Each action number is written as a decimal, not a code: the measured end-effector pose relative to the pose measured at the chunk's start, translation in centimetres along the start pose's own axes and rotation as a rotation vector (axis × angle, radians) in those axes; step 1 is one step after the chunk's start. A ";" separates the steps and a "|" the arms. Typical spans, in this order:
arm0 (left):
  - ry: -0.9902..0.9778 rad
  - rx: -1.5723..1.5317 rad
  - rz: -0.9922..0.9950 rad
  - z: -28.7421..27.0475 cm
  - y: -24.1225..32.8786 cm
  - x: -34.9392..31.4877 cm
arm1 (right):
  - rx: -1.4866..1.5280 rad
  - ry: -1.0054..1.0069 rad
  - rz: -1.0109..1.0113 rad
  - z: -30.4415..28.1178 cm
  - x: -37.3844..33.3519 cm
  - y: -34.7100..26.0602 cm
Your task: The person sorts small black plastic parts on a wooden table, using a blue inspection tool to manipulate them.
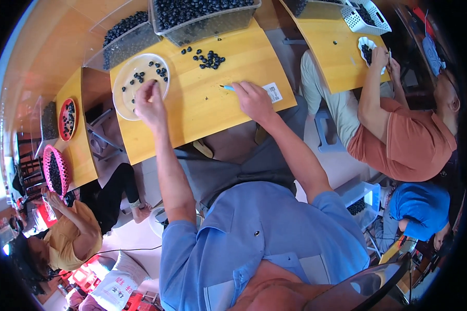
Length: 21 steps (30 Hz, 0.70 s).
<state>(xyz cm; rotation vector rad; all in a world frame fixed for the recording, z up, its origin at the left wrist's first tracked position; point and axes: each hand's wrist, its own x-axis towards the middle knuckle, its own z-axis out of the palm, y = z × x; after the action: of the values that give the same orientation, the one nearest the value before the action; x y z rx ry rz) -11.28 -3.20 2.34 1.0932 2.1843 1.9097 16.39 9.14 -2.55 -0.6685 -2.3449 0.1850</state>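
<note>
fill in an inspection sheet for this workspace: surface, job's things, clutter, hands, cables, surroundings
Surface: yellow table, dark specks on it
Job's things: loose dark berries; pale round bowl holding some more; large clear box of berries at the far edge
Clutter: white card near the table's right edge
Left hand: over the bowl, fingertips drawn together; whether a berry is gripped is unclear
Right hand: holds small blue tool
Cables: thin black cable, lower left
Surroundings: co-worker in rust shirt, right; co-worker in yellow shirt, left
</note>
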 end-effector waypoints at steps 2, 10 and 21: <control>-0.011 0.238 -0.063 -1.4 -0.5 3.1 | -0.010 -0.004 0.011 0.0 0.0 0.0; -0.390 0.616 0.486 6.8 -0.9 6.1 | 0.034 0.019 0.010 0.0 0.2 0.0; -0.521 1.000 0.520 9.6 -3.1 6.2 | 0.053 -0.018 0.034 -0.1 0.2 -0.1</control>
<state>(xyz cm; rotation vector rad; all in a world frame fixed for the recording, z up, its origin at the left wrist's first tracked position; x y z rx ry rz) -12.98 8.22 -0.18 2.1161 2.6372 0.3083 16.26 9.18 -2.35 -0.6833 -2.3380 0.2682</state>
